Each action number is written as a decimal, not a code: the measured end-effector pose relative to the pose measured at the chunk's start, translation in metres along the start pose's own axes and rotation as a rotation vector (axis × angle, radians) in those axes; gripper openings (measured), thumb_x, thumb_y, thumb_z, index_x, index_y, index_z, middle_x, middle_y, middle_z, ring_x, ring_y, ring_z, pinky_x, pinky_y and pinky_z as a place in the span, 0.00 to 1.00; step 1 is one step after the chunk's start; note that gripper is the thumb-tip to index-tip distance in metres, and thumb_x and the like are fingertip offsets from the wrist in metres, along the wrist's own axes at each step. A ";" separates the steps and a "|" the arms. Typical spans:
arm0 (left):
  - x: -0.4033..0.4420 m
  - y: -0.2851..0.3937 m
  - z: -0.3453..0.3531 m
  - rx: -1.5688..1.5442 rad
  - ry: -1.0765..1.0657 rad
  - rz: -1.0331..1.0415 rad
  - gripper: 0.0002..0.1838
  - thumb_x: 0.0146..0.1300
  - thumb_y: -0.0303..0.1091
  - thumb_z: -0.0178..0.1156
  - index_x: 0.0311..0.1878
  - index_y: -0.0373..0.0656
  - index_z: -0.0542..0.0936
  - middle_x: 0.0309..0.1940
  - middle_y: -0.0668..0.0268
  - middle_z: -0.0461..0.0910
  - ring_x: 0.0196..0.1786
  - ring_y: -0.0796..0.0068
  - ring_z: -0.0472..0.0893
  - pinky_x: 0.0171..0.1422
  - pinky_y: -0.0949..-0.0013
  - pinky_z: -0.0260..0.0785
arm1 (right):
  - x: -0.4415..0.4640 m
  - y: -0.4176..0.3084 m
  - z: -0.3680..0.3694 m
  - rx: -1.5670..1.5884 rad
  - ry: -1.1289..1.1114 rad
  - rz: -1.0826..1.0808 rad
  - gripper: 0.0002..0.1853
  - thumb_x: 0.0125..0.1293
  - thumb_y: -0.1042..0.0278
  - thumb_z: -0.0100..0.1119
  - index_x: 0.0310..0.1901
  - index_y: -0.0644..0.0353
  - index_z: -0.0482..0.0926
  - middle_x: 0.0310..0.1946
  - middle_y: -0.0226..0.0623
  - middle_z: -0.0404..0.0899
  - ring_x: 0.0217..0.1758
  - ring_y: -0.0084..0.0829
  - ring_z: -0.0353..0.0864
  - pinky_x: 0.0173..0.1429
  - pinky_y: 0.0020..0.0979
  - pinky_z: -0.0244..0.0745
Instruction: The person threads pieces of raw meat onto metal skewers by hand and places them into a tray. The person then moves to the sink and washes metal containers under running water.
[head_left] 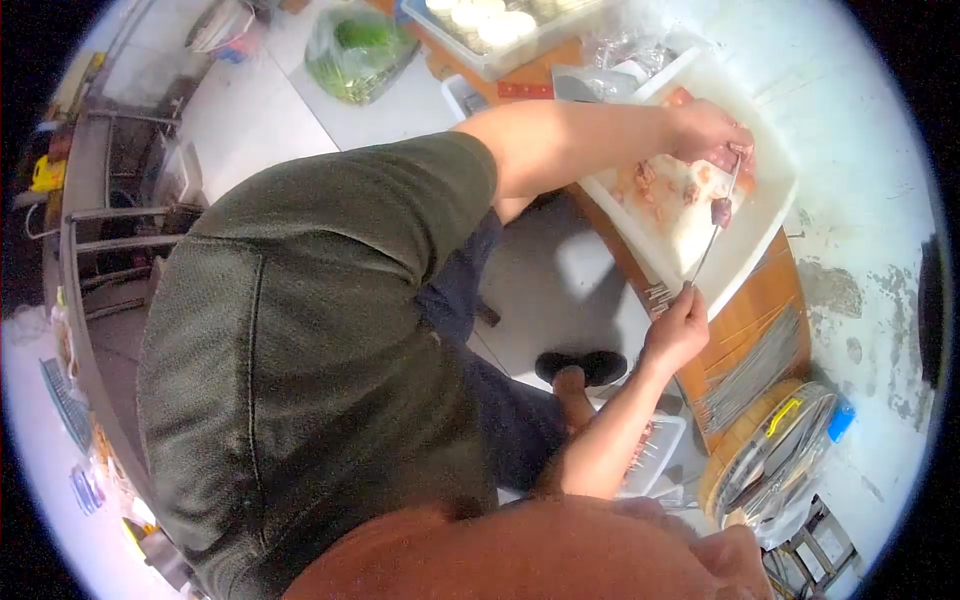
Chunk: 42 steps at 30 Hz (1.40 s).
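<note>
My left hand [715, 137], closed, pinches raw meat [735, 160] at the upper end of a thin metal skewer [711, 250]. A dark red chunk of meat [721, 212] is threaded on the skewer below it. My right hand [680, 325] is shut around the skewer's lower end, near the front rim of a white tub [770, 215]. The skewer slants over the tub, where more meat pieces [645, 178] lie on a pale surface. Several light stick ends [658, 297] show at the tub's near edge, beside my right hand.
Many loose metal skewers [750, 370] lie on the wooden table [725, 345], near a round wooden board [715, 480] with plastic on it. A tray of white round items [490, 65], a red handle [525, 90] and bagged greens [360, 55] are farther up. Below is a tray of skewers [665, 440].
</note>
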<state>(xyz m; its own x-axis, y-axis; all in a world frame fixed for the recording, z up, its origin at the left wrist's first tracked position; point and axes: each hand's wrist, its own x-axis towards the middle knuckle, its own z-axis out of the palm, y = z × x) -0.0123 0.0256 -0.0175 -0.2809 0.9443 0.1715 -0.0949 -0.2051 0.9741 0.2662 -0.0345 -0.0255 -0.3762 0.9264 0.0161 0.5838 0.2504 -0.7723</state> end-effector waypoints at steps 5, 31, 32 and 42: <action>-0.012 0.020 0.008 0.197 -0.045 0.041 0.12 0.66 0.33 0.56 0.43 0.33 0.80 0.43 0.57 0.83 0.45 0.70 0.82 0.52 0.70 0.77 | 0.001 0.000 0.002 0.007 0.019 -0.031 0.16 0.70 0.62 0.54 0.46 0.67 0.82 0.26 0.39 0.82 0.29 0.26 0.77 0.37 0.30 0.73; 0.031 -0.077 0.016 -0.205 -0.473 -0.058 0.13 0.68 0.35 0.57 0.44 0.32 0.80 0.39 0.57 0.83 0.42 0.66 0.83 0.50 0.66 0.77 | 0.029 -0.013 0.007 0.248 -0.004 0.058 0.14 0.68 0.65 0.58 0.31 0.68 0.81 0.19 0.25 0.70 0.24 0.17 0.66 0.29 0.23 0.63; 0.032 -0.078 0.017 -0.125 -0.470 -0.009 0.14 0.69 0.36 0.57 0.46 0.34 0.80 0.40 0.57 0.83 0.41 0.66 0.83 0.50 0.66 0.77 | 0.031 -0.012 0.005 0.284 -0.010 0.070 0.14 0.68 0.65 0.58 0.30 0.68 0.81 0.19 0.24 0.69 0.23 0.17 0.65 0.28 0.23 0.62; 0.058 -0.134 -0.014 1.456 -0.382 -0.139 0.18 0.65 0.48 0.59 0.42 0.43 0.86 0.40 0.59 0.85 0.39 0.66 0.84 0.44 0.64 0.75 | 0.022 -0.004 -0.044 0.300 0.069 0.129 0.14 0.69 0.65 0.58 0.41 0.70 0.84 0.23 0.29 0.75 0.25 0.19 0.69 0.31 0.25 0.67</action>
<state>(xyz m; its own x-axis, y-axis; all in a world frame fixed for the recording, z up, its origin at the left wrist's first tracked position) -0.0296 0.1042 -0.1403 -0.0701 0.9893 -0.1278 0.9664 0.0991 0.2371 0.2874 -0.0023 0.0057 -0.2575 0.9644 -0.0595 0.3818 0.0449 -0.9232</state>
